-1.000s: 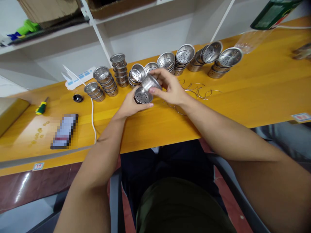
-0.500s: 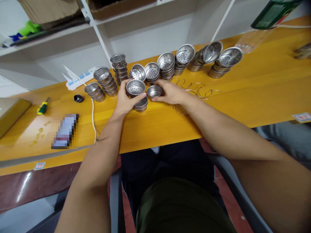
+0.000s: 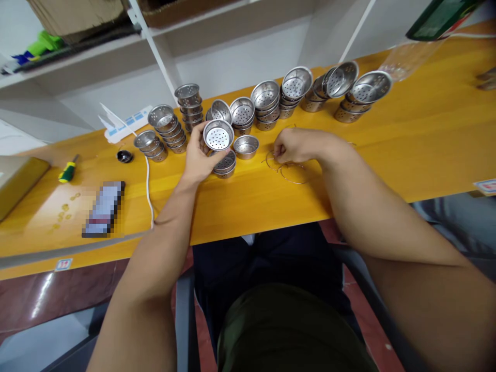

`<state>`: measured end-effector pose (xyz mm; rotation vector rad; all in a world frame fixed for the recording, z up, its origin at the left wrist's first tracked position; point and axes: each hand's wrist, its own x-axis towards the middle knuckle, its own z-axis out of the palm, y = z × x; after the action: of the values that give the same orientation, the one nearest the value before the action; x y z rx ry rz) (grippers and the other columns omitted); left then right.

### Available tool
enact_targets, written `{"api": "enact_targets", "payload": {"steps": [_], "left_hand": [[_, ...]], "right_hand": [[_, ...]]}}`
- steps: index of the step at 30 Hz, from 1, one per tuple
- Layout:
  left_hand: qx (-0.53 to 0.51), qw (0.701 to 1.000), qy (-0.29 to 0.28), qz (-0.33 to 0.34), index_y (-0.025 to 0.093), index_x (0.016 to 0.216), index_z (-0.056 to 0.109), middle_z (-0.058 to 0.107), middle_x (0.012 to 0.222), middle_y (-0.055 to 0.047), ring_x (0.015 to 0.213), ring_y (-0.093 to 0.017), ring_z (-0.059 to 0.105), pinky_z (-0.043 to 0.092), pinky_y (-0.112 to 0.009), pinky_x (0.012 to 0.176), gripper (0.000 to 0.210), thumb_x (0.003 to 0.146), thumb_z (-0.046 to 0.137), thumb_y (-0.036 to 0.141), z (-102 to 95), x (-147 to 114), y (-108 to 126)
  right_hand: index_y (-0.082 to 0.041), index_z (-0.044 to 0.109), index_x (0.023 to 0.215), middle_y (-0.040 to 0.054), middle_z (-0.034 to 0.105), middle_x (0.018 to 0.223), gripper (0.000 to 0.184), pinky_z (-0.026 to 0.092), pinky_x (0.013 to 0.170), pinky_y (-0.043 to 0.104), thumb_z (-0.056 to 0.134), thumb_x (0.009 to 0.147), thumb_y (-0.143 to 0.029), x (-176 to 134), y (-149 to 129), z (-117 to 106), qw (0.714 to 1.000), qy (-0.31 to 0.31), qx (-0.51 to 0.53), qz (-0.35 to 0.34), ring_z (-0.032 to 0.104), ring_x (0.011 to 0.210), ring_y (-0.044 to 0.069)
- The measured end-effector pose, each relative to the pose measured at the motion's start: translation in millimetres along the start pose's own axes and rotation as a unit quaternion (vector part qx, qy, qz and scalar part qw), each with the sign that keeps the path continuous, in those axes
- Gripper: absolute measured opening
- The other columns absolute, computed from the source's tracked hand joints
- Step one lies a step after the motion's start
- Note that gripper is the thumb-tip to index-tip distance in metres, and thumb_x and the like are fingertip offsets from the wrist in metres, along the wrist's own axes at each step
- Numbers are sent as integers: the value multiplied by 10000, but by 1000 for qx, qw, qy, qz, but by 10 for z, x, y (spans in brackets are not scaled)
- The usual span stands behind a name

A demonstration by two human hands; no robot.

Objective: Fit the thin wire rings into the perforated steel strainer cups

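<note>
My left hand (image 3: 202,152) grips a perforated metal strainer cup (image 3: 218,135) by its sides, its mouth tilted toward me. Just below that cup is a short stack of similar strainer cups (image 3: 225,166). A single strainer cup (image 3: 246,148) stands on the table between my hands, touched by neither. To its right, my right hand (image 3: 296,145) is closed in a pinch on a thin wire ring (image 3: 271,161) lying low at the tabletop. Another wire ring (image 3: 293,174) lies just in front of the fingers. My right hand and forearm hide most of the other wire pieces.
Several stacks of strainer cups (image 3: 265,98) line the back of the wooden table (image 3: 248,206). On the left are a phone (image 3: 104,209), a screwdriver (image 3: 68,169), a white cable (image 3: 149,191) and a black round part (image 3: 124,156). A clear plastic bottle (image 3: 411,59) lies at back right.
My right hand has left the small strainer cup and moved right to the wire rings. The cup in my left hand has tilted more toward me.
</note>
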<state>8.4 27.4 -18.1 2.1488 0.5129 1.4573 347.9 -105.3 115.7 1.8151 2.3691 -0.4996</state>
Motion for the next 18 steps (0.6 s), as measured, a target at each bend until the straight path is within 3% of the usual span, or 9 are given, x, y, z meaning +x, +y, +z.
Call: {"api": "enact_targets", "payload": {"steps": [5, 9, 11, 15, 18], "left_hand": [[-2, 1000, 16, 8, 396, 1737, 565, 739, 1676, -112, 1678, -420, 770, 622, -686, 1480, 1136, 883, 1100, 921, 4, 2, 34], [30, 999, 27, -3, 369, 1725, 585, 744, 1647, -108, 1674, -420, 759, 594, -686, 1503, 1152, 860, 1133, 895, -2, -6, 146], [54, 998, 42, -7, 353, 1689, 628, 746, 1624, -104, 1641, -416, 767, 589, -691, 1507, 1138, 827, 1178, 850, -27, -1, 227], [86, 993, 76, -5, 347, 1597, 716, 727, 1568, -87, 1620, -417, 752, 566, -715, 1530, 1060, 774, 1249, 749, -82, 24, 365], [91, 993, 73, -15, 349, 1594, 714, 731, 1559, -84, 1640, -415, 742, 558, -712, 1538, 995, 820, 1247, 677, -72, 39, 431]], "right_hand": [[-136, 948, 1112, 196, 921, 1037, 107, 501, 752, 411, 912, 1084, -233, -56, -339, -3, 993, -3, -98, 62, 842, 942, 339], [-174, 953, 1195, 204, 956, 1203, 155, 524, 805, 413, 925, 1089, -284, -36, -329, 21, 992, -2, -104, 65, 893, 1105, 408], [-176, 935, 1157, 181, 945, 1165, 119, 510, 803, 415, 871, 1107, -263, -25, -224, 10, 996, 1, -77, 39, 872, 1061, 382], [-192, 811, 1034, 108, 849, 989, 70, 513, 837, 404, 799, 1103, -190, -72, 40, -72, 996, 85, 32, -6, 757, 914, 279], [-216, 704, 986, 50, 770, 911, 163, 513, 827, 377, 811, 1048, -111, -109, 179, -105, 985, 103, 133, -30, 674, 840, 213]]}}
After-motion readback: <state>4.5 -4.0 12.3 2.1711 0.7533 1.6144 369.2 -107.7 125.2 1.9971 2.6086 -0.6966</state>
